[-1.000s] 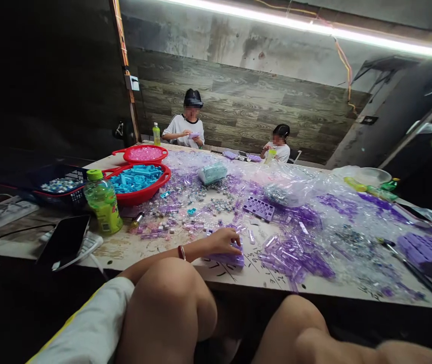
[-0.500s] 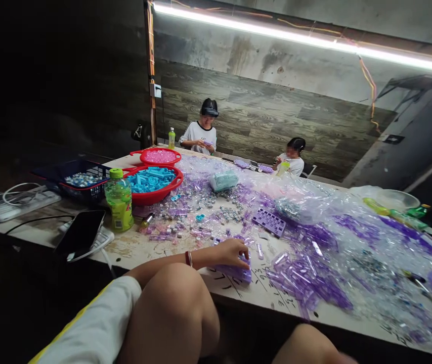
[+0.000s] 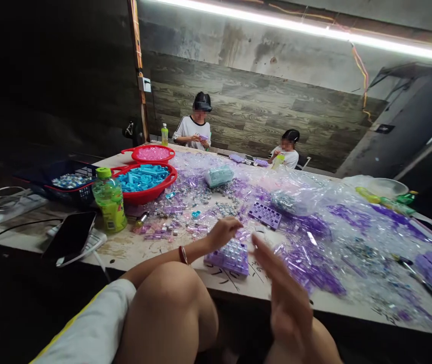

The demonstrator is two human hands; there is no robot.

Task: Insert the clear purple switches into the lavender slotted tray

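A purple keyboard-like case [image 3: 226,263] with clear square pieces in it lies near the table's front edge. Just above its back side is my left hand [image 3: 221,235], wearing a bracelet. Its fingers are bent together, and whatever may be between the tips is too small to make out. My right hand [image 3: 286,290], blurred by motion, hovers to the right of the case with its fingers stretched out and nothing visible in it. Loose purple translucent strips [image 3: 307,263] lie beyond this hand. Behind the case rests a purple plate with square holes [image 3: 265,216].
Red baskets hold blue pieces [image 3: 145,178] and pink pieces [image 3: 151,153]. A green drink bottle [image 3: 110,202] and a phone [image 3: 72,235] stand left. Plastic bags [image 3: 307,194] cover the right side. Two people [image 3: 193,129] sit across the table.
My right hand has come up into view beside the case. My left hand has lifted off the case and shifted slightly back, uncovering the clear pieces. The view has shifted a little.
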